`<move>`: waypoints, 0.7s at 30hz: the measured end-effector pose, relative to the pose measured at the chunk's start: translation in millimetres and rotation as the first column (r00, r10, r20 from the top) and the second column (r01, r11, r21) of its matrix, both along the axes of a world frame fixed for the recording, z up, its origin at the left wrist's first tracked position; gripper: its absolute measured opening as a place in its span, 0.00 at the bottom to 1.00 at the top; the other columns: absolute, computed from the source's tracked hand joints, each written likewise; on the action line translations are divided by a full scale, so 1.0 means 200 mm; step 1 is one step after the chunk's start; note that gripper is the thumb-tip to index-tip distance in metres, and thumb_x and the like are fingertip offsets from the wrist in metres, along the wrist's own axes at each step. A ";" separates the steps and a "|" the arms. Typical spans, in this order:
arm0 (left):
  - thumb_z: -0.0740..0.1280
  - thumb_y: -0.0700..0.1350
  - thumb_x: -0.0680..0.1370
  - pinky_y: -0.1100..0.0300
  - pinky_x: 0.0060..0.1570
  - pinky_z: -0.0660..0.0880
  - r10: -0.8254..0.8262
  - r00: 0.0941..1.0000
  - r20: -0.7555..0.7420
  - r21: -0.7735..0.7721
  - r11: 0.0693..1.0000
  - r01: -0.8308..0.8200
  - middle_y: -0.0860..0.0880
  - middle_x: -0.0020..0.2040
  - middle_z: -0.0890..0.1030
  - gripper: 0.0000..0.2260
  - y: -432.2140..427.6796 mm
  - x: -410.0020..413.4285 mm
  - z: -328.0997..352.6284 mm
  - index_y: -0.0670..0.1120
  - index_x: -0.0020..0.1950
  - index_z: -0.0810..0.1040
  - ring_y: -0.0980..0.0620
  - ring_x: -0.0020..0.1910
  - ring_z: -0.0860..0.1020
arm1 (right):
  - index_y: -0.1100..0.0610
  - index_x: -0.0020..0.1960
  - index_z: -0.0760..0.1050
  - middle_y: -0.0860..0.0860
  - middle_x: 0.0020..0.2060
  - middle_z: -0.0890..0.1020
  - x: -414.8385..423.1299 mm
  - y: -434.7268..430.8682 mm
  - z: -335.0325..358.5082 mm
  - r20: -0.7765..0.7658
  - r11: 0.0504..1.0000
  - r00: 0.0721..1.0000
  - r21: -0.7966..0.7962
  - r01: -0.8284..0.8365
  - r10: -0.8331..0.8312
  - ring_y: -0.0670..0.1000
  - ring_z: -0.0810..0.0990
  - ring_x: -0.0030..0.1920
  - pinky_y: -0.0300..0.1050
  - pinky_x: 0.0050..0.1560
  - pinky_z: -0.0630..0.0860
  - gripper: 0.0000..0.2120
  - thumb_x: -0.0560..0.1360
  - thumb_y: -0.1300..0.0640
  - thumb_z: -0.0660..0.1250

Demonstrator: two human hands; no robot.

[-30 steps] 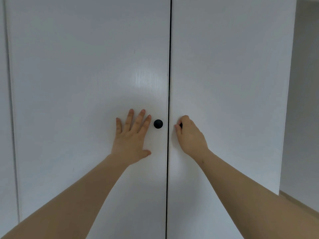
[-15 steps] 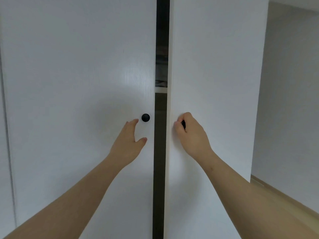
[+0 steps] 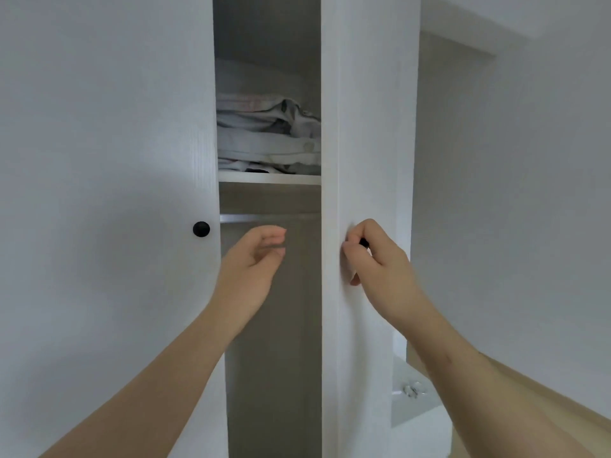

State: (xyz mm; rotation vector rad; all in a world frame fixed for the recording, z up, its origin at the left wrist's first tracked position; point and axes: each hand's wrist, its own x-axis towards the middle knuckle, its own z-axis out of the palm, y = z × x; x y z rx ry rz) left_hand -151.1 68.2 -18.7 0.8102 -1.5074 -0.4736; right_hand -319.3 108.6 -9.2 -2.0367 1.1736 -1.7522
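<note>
White wardrobe stands part-open: the right hand pinches the right-door knob, while the left hand, fingers loosely curled and empty, hovers just right of the left-door knob.

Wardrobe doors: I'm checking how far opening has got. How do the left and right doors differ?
The left door lies flat to the front; the right door is swung out, seen nearly edge-on. The left door's knob is bare; the right door's knob is pinched by the right hand. Both are white with a black knob.
</note>
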 end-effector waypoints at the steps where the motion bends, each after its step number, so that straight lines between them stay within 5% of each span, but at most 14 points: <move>1: 0.65 0.38 0.76 0.61 0.55 0.74 -0.011 1.000 0.012 0.005 1.000 0.010 0.60 0.50 0.79 0.15 0.00 -0.04 0.00 0.60 0.46 0.76 0.59 0.53 0.78 | 0.53 0.36 0.65 0.49 0.33 0.71 -0.04 0.02 0.00 0.014 1.000 1.000 0.002 0.008 -0.008 0.50 0.70 0.36 0.57 0.43 0.75 0.09 0.75 0.58 0.56; 3: 0.64 0.38 0.76 0.54 0.58 0.75 -0.052 0.998 0.026 0.016 0.999 0.052 0.59 0.49 0.80 0.15 0.00 -0.14 0.01 0.60 0.45 0.77 0.56 0.53 0.79 | 0.52 0.34 0.64 0.44 0.29 0.71 -0.11 0.06 0.00 0.043 1.000 0.999 0.007 0.012 -0.012 0.48 0.69 0.33 0.57 0.40 0.75 0.08 0.72 0.55 0.56; 7: 0.64 0.37 0.76 0.53 0.57 0.74 -0.162 0.986 0.028 -0.025 0.986 0.163 0.60 0.45 0.81 0.16 0.02 -0.37 0.04 0.60 0.41 0.77 0.55 0.50 0.79 | 0.52 0.32 0.63 0.41 0.23 0.69 -0.28 0.12 0.00 0.102 0.999 0.995 0.033 0.002 -0.005 0.41 0.65 0.25 0.40 0.33 0.70 0.12 0.75 0.59 0.55; 12: 0.65 0.36 0.75 0.57 0.55 0.73 -0.315 0.949 0.012 -0.059 0.947 0.315 0.58 0.45 0.81 0.15 0.07 -0.60 0.06 0.58 0.41 0.78 0.54 0.49 0.80 | 0.56 0.37 0.64 0.54 0.31 0.67 -0.49 0.20 0.01 0.092 0.996 0.996 0.093 -0.013 0.005 0.45 0.64 0.26 0.30 0.25 0.66 0.11 0.76 0.63 0.52; 17: 0.64 0.33 0.76 0.61 0.50 0.72 -0.448 0.894 0.023 -0.079 0.891 0.448 0.55 0.44 0.80 0.14 0.13 -0.78 0.07 0.54 0.43 0.76 0.55 0.45 0.78 | 0.55 0.41 0.66 0.51 0.31 0.67 -0.65 0.27 0.01 0.180 0.989 0.983 0.145 0.021 -0.047 0.45 0.63 0.26 0.35 0.24 0.61 0.09 0.78 0.62 0.50; 21: 0.65 0.34 0.75 0.62 0.52 0.72 -0.496 0.865 0.084 -0.086 0.861 0.502 0.58 0.45 0.79 0.15 0.16 -0.92 0.06 0.57 0.43 0.76 0.56 0.44 0.77 | 0.59 0.51 0.71 0.56 0.40 0.74 -0.79 0.27 -0.01 0.330 0.979 0.933 0.185 0.083 -0.141 0.53 0.70 0.38 0.46 0.39 0.66 0.13 0.77 0.54 0.51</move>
